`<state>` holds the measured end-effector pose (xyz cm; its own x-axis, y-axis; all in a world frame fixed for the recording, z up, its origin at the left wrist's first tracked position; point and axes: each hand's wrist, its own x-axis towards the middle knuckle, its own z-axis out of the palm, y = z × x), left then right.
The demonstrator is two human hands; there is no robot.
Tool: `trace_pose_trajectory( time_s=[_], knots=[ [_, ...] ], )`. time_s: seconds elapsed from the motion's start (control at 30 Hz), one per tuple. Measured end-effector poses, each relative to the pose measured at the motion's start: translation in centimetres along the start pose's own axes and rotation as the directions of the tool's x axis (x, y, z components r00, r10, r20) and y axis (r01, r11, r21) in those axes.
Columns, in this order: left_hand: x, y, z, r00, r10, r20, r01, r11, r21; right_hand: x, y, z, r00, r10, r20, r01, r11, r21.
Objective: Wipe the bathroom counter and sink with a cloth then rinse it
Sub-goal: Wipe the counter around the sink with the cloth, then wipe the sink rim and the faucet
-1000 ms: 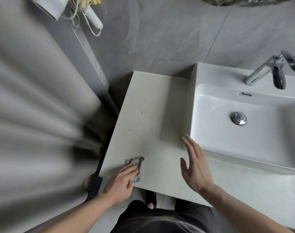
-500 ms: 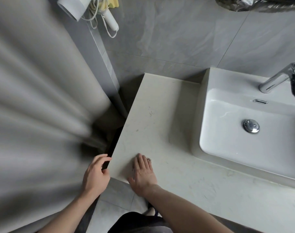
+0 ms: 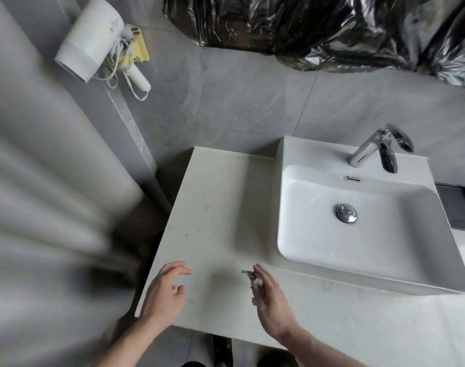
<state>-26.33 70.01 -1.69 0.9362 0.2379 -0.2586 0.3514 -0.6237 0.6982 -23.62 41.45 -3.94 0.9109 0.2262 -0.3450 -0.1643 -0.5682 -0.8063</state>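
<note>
Grey wall tiles back your pale worktop [image 3: 215,207], with the white sink [image 3: 305,234] and chrome tap [image 3: 366,152] to its right. Your left hand [image 3: 165,292] hovers over the worktop's front left corner, fingers loosely curled and holding nothing. Your right hand [image 3: 271,298] holds the small crumpled cloth [image 3: 253,280] against nearly straight fingers, just in front of the sink.

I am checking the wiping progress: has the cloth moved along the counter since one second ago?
Yes. The cloth, now under the right hand, has moved right, from the counter's left front corner toward the sink.
</note>
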Motion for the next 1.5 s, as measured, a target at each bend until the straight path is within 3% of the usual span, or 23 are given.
trace_pose_trajectory(
  time_s=[0.1,0.2,0.43,0.63,0.77,0.9,1.0,1.17,1.37,1.5],
  knots=[
    [3.1,4.7,1.5,0.995,0.088,0.040,-0.087,0.996,-0.019,-0.6,-1.9,-5.6,0.986,-0.041,-0.159,0.048,0.998,0.038],
    [5.9,10.0,3.1,0.985,0.160,0.067,-0.156,0.986,-0.060,-1.1,-4.1,-10.7,0.982,-0.060,-0.179,0.086,0.986,0.143],
    [11.8,19.3,7.9,0.961,0.210,0.179,-0.206,0.978,-0.044,2.2,-4.0,-20.0,0.945,0.096,-0.314,0.011,0.947,0.322],
    [15.2,23.2,12.2,0.935,-0.020,0.355,-0.007,0.997,0.075,6.0,1.0,-26.2,0.936,0.160,-0.313,-0.146,0.987,0.068],
    [15.3,23.9,14.1,0.943,-0.062,0.326,0.045,0.997,0.059,5.7,2.0,-25.3,0.991,0.132,0.006,-0.130,0.984,-0.117],
    [15.5,23.3,14.5,0.946,-0.086,0.312,0.078,0.996,0.038,5.9,0.2,-20.9,0.946,0.138,0.292,-0.080,0.977,-0.200],
    [15.3,23.6,14.6,0.954,-0.063,0.295,0.066,0.998,0.000,5.6,-1.6,-18.7,0.903,0.152,0.403,-0.038,0.960,-0.279],
    [15.1,23.5,15.0,0.959,-0.073,0.274,0.080,0.997,-0.011,4.8,-0.7,-20.5,0.926,0.147,0.347,-0.050,0.961,-0.272],
    [14.8,23.7,15.2,0.963,-0.089,0.253,0.082,0.996,0.036,2.1,6.2,-27.8,0.952,0.246,0.184,-0.110,0.832,-0.543],
    [14.6,24.1,15.5,0.966,-0.112,0.231,0.100,0.993,0.064,0.7,9.9,-33.1,0.950,0.285,0.129,-0.147,0.769,-0.623]
  ],
)
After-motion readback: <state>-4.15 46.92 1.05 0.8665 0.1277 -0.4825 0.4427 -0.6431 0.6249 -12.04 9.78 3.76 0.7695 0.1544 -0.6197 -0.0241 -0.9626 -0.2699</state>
